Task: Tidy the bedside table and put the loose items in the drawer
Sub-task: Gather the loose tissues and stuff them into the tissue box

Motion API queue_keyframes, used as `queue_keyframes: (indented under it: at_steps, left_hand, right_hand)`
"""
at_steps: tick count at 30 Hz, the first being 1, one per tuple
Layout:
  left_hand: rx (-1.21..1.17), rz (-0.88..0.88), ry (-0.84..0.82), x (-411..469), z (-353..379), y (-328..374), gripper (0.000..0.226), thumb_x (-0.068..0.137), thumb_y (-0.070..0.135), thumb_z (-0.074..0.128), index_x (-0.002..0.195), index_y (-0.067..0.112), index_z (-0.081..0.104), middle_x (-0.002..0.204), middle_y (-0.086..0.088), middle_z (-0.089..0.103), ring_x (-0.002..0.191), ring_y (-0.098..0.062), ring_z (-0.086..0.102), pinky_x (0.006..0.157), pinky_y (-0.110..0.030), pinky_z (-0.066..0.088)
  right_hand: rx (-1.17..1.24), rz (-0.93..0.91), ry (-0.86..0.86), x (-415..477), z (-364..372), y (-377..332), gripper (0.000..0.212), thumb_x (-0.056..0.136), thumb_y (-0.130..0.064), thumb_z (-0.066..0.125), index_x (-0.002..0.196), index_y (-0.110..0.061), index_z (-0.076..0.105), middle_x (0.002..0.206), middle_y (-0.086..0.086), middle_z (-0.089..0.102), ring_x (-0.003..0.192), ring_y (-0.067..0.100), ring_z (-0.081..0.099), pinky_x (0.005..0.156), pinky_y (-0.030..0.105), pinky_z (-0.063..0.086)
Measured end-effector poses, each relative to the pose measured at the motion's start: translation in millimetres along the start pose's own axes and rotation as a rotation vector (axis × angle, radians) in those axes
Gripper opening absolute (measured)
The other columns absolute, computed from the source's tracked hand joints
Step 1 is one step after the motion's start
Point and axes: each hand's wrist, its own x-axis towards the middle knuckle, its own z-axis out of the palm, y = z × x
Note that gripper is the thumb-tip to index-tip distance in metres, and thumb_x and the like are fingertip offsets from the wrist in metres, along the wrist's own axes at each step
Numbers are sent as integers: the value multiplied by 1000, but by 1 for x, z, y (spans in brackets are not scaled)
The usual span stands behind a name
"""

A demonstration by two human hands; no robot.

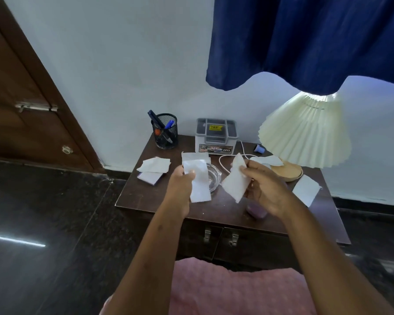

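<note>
Paper slips: one pinched upright in left hand [182, 180], one gripped tilted in right hand [263, 189], both above glass dish [214, 176]; loose slip [306, 189] lies right of dish, nearer right hand.

I see a dark wood worktop [216, 208], semi-gloss with faint scuffs. White tissue sheets [154, 165] look matt, soft, slightly crinkled. Glass ashtray [210, 176], clear and shiny. Pen holder [165, 131] is black wire mesh, metal. Storage box [216, 136] grey plastic, smooth. Lampshade [305, 135] pleated cream, matt; lamp base [289, 172] pale wood. Curtain [309, 39] blue cloth. Floor [43, 212] dark polished stone, reflective. Metal drawer handles [207, 235].
</note>
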Motion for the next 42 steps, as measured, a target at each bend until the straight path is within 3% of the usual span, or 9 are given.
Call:
queue_keyframes:
  at_steps: [5, 10, 14, 18, 23, 26, 32, 38, 42]
  left_hand:
    - [-78, -107, -112, -17, 20, -12, 24, 99, 17, 39, 111, 12, 59, 123, -18, 60, 113, -39, 57, 92, -57, 49]
    - [-173, -139, -107, -15, 24, -17, 27, 101, 15, 37, 115, 7, 58, 119, -19, 61, 107, -39, 58, 78, -52, 52]
    - [-152, -134, -53, -6, 25, -16, 23, 101, 17, 39, 88, 14, 58, 106, -13, 61, 100, -30, 58, 97, -51, 46]
    - [-97, -94, -41, 1, 33, -18, 20, 101, 23, 39, 101, 16, 57, 113, -12, 60, 100, -24, 57, 93, -42, 50]
    - [-141, -109, -169, -4, 50, -20, 24, 100, 14, 38, 91, 19, 60, 86, -4, 61, 74, -15, 56, 64, -28, 48]
    - [-246, -133, -205, -6, 52, -18, 29, 102, 16, 36, 90, 22, 63, 75, 2, 67, 69, -10, 61, 53, -19, 51]
    - [-391, -162, -170, -8, 44, -10, 31, 99, 30, 44, 120, 13, 59, 102, -9, 70, 81, -18, 68, 67, -29, 57]
    - [-458, -131, -208, -9, 43, -3, 22, 101, 30, 40, 94, 17, 57, 85, -6, 66, 74, -20, 64, 72, -35, 53]
    - [-511, -152, -180, -8, 41, 0, 17, 101, 30, 40, 110, 19, 50, 93, -5, 62, 83, -21, 61, 79, -40, 51]
  right_hand:
    - [19, 174, -107, -10, 6, 10, 30, 96, -43, 45, 116, -27, 60, 100, 5, 63, 80, 16, 61, 63, 30, 49]
    - [-74, 105, -161, -2, 8, 16, 46, 88, 3, 59, 122, -26, 51, 119, 5, 58, 104, 18, 59, 82, 35, 55]
    - [-431, -14, 199, 9, 5, 12, 25, 92, -9, 55, 113, -22, 54, 121, 6, 57, 98, 18, 56, 82, 35, 48]
    - [-923, -238, 561, 16, 3, 10, 25, 88, -17, 61, 112, -11, 59, 101, 2, 60, 92, 18, 55, 70, 25, 33]
    - [-994, -440, 498, 23, 26, 25, 6, 82, -11, 64, 88, -13, 62, 81, -2, 60, 74, 15, 55, 54, 13, 31]
    - [-993, -447, 440, 23, 38, 31, 14, 86, -19, 61, 98, -12, 66, 89, 1, 66, 81, 17, 58, 67, 20, 41]
    - [-888, -445, 386, 18, 48, 30, 30, 86, -26, 65, 111, -9, 68, 102, 5, 71, 84, 17, 68, 79, 25, 52]
    - [-641, -380, 426, 20, 36, 16, 24, 85, -20, 65, 109, -16, 69, 105, -1, 68, 81, 10, 64, 75, 16, 52]
    - [-818, -371, 477, 21, 20, 11, 29, 91, -18, 58, 119, -15, 64, 120, 3, 62, 100, 11, 57, 81, 11, 39]
